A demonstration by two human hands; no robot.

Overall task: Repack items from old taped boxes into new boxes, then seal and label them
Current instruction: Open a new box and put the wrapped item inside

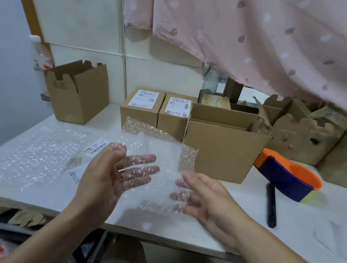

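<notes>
I hold a clear sheet of bubble wrap (157,151) in the air over the white table's (232,235) front edge. My left hand (103,173) is spread behind its left side, and the straight fingers and thumb show through the plastic. My right hand (205,202) takes the right side, with the fingers behind the sheet and the thumb on the near face. Just behind the sheet stands an open brown box (224,154). Two sealed boxes with shipping labels (142,106) (175,113) stand side by side to its left.
An open-topped box (77,94) stands at the back left. More bubble wrap (36,154) and printed labels (96,147) lie on the left of the table. On the right lie an orange-and-blue tape dispenser (288,177) and a black tool (271,207); worn boxes (306,137) stand behind them. A pink curtain (264,44) hangs overhead.
</notes>
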